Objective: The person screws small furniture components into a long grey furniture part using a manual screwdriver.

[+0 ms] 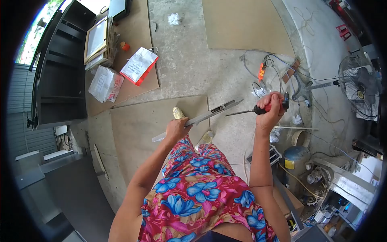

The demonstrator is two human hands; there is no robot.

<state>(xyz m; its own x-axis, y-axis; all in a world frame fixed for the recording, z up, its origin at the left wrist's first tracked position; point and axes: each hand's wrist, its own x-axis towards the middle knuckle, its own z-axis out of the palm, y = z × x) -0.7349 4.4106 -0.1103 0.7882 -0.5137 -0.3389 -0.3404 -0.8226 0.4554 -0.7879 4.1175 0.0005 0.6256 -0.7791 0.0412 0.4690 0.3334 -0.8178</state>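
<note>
My left hand [177, 129] is closed around a long, flat grey metal bar [201, 117]. The bar runs slantwise across the front of my body, with a dark slotted part near its far right end. My right hand [270, 109] grips the red and black handle of a screwdriver [240, 113], whose thin shaft points left toward the bar's end. Shaft and bar are apart. Part of the handle is hidden by my fingers, and a black piece sticks out at its right end.
Cardboard sheets [250, 24] cover parts of the concrete floor. A white and red paper bag [139, 64] and a wrapped parcel [105, 84] lie left, near a black cabinet [60, 76]. On the right stand a fan [360, 90] and a blue tank [296, 155], with cables about.
</note>
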